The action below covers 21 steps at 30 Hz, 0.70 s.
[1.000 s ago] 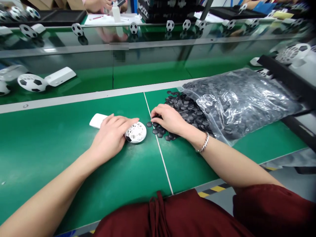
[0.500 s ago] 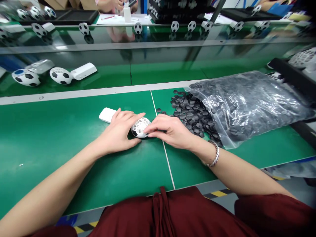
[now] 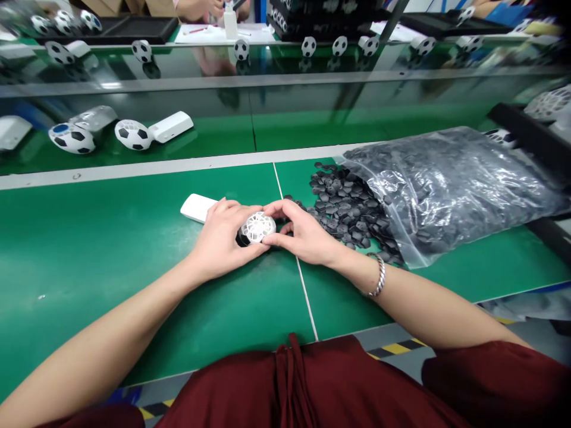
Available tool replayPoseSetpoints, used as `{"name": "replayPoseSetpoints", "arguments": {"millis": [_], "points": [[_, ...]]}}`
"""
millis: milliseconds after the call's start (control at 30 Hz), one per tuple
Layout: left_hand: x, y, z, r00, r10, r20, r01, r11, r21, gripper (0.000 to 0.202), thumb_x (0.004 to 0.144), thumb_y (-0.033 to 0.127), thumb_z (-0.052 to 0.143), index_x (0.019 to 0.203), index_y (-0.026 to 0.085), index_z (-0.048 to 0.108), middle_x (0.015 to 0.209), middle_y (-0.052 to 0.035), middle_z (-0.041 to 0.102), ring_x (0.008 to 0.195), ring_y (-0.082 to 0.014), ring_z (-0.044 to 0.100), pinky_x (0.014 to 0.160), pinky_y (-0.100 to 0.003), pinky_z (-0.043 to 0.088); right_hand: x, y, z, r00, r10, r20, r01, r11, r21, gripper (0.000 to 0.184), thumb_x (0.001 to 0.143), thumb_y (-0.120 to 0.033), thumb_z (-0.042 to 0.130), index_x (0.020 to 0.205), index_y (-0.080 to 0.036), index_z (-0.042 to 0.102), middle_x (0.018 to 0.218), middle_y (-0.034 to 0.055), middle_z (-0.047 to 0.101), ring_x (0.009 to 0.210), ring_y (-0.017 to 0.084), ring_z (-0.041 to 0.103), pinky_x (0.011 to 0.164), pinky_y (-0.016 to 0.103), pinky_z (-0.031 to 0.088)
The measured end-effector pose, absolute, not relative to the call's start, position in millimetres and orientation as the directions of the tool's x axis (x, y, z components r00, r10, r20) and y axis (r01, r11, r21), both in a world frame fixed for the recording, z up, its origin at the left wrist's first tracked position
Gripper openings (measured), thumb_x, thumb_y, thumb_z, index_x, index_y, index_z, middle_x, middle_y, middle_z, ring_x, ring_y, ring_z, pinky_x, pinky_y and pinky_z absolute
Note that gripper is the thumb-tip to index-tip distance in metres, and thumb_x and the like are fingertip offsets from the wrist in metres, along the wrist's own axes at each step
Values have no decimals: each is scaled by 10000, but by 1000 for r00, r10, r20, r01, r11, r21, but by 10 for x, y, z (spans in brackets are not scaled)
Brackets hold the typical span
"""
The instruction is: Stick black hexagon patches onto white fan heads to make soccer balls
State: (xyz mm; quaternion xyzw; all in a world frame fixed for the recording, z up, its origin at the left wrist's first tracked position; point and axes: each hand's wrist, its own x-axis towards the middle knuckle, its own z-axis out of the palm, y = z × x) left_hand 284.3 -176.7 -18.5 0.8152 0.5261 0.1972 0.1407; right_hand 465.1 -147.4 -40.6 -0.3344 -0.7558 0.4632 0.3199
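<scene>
A white soccer-ball-patterned shell (image 3: 259, 227) with an openwork face sits between both hands, low over the green bench. My left hand (image 3: 227, 235) grips its left side, the thumb along the near edge. My right hand (image 3: 301, 235) holds the right side, thumb in front and fingers behind. A dark patch shows on the shell's left flank. Behind my left fingers lies a white plastic piece (image 3: 197, 207), partly covered by the hand. Just right of my right hand spreads a heap of small black patches (image 3: 343, 202).
A clear plastic bag (image 3: 455, 184) full of black pieces lies at the right, its mouth towards the heap. Beyond the white rail, a belt carries ball-patterned shells (image 3: 134, 135) and white parts (image 3: 172, 126). Another person's hands (image 3: 209, 9) show across the line.
My right hand has shifted from the shell's near right edge to a wider grip around its right side. Near-belt items moved right; those on the far belt moved left.
</scene>
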Motion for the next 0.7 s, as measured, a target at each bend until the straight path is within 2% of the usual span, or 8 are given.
{"name": "replayPoseSetpoints", "arguments": {"millis": [200, 300, 367, 467, 567, 700], "points": [[2802, -1759, -164, 400, 898, 185, 766, -438, 470, 533, 704, 464, 621, 1135, 159, 540, 1066, -80, 609, 982, -250, 485, 907, -417, 358, 4662, -1425, -419, -548, 804, 228, 166, 372, -913, 290, 730, -261, 639, 973, -171, 509, 1033, 67, 557, 960, 176, 532, 623, 247, 477], [2747, -1758, -139, 466, 877, 117, 759, -464, 456, 606, 687, 501, 631, 1168, 155, 505, 1106, -95, 584, 1033, -257, 481, 990, -469, 285, 4769, -1253, -355, -495, 824, 274, 216, 423, -880, 132, 789, -262, 575, 873, -160, 574, 888, 31, 596, 825, 135, 558, 700, 270, 465], [2727, -1763, -136, 471, 875, 108, 765, -467, 444, 671, 651, 549, 644, 1173, 153, 500, 1123, -105, 573, 1080, -269, 463, 1045, -510, 186, 4843, -1142, -330, -436, 842, 319, 380, 493, -782, 94, 790, -246, 584, 784, -159, 617, 807, 19, 602, 774, 129, 552, 739, 284, 443], [2733, -1772, -156, 437, 890, 129, 786, -448, 426, 651, 652, 579, 628, 1146, 167, 527, 1098, -101, 584, 1103, -272, 450, 1061, -536, 128, 4886, -1064, -348, -546, 794, 265, 576, 586, -570, 85, 750, -240, 652, 776, -162, 669, 797, 33, 623, 789, 152, 545, 777, 299, 413], [2749, -1774, -181, 454, 879, 142, 777, -469, 420, 570, 705, 539, 596, 1141, 179, 529, 1101, -95, 586, 1109, -269, 443, 1055, -545, 143, 4844, -1104, -373, -669, 727, 150, 643, 669, -372, 150, 784, -276, 625, 868, -168, 685, 871, 59, 633, 842, 179, 529, 783, 304, 388], [2726, -1757, -180, 494, 849, 188, 738, -524, 425, 546, 712, 489, 605, 1135, 153, 522, 1078, -100, 588, 1084, -259, 455, 1069, -526, 147, 4771, -1224, -334, -714, 696, 79, 685, 717, -130, 182, 858, -236, 515, 911, -151, 667, 847, 80, 615, 823, 195, 505, 698, 293, 367]]}}
